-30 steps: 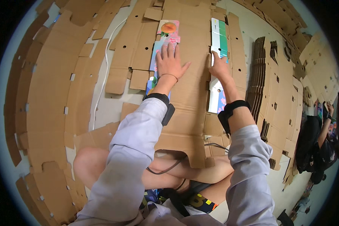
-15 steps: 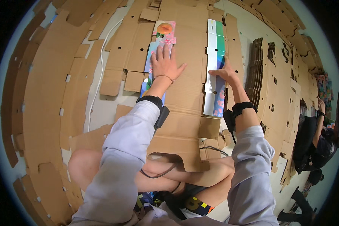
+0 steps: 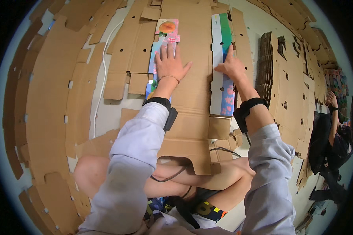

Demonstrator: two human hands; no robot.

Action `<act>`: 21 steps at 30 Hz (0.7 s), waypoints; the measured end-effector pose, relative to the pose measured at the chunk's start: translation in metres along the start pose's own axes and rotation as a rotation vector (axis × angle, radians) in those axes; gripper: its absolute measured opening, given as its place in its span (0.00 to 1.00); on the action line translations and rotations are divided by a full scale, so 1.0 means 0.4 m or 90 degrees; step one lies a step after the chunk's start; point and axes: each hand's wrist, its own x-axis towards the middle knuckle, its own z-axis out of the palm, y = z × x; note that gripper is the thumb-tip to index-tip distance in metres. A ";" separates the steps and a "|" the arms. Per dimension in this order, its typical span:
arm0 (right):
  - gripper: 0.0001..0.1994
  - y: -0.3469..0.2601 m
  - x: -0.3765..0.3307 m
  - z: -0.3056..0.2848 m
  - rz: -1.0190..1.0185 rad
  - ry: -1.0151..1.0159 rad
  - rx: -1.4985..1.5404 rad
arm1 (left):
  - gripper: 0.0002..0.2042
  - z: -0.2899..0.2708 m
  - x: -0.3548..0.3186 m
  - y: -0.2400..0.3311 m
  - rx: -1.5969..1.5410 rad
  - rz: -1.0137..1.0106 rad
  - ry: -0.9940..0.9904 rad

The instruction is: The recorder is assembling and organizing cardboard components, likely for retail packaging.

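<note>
A large flattened cardboard sheet (image 3: 190, 78) lies in front of me, with a printed strip along each side. My left hand (image 3: 171, 64) presses flat, fingers spread, on the left strip (image 3: 167, 27), which shows pink, blue and an orange fruit. Over the right strip (image 3: 227, 98), coloured green and blue with pink flowers and a white band, rests my right hand (image 3: 233, 67). Its index finger points away from me along the strip and its thumb stretches left across the white band. The other right-hand fingers are partly hidden. Neither hand grasps anything.
Several folded cardboard pieces (image 3: 266, 66) stand stacked to the right. More brown cardboard (image 3: 47, 102) covers the left side. A white cable (image 3: 104, 66) runs across the floor, and a dark cable (image 3: 170, 179) passes by my legs. Another person (image 3: 333, 133) sits at the far right.
My right hand has slid slightly away from me along the right strip, its index finger now straighter. My left hand stays on the left strip. The view has shifted a little.
</note>
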 end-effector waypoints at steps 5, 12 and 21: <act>0.46 -0.133 -0.054 0.016 -0.027 0.066 -0.329 | 0.36 -0.007 -0.011 0.003 -0.004 -0.019 -0.019; 0.42 -0.232 -0.075 0.089 -0.135 0.194 -0.084 | 0.33 0.002 -0.012 -0.017 -0.026 -0.018 -0.029; 0.25 -0.260 -0.014 0.250 -0.102 0.385 0.133 | 0.28 0.022 -0.013 -0.025 -0.178 0.013 0.056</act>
